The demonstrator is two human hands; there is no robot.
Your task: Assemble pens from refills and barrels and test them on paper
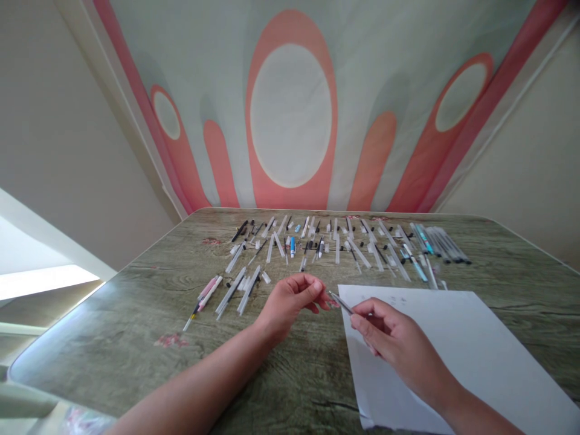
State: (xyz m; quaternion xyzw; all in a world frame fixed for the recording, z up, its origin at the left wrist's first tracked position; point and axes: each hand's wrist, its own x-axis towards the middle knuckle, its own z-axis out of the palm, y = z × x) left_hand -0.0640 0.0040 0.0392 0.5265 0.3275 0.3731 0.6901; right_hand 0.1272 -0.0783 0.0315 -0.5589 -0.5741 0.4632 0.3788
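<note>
My right hand (394, 332) grips a slim grey pen (342, 303) above the left edge of a white sheet of paper (453, 344). The pen's tip points up and left, towards my left hand (292, 302). Thumb and fingers of that left hand are pinched together just beside the tip; whether something small sits between them I cannot make out. A few small handwritten marks (399, 300) show near the top of the paper.
Rows of pen parts, clear barrels (249, 291) and dark caps among them, lie across the wooden table (113, 326). A blue pen piece (292, 246) is in the middle, pink and white pens (209, 290) at left, a bundle of clear pens (446, 244) at right. Behind hangs a patterned curtain (226, 60).
</note>
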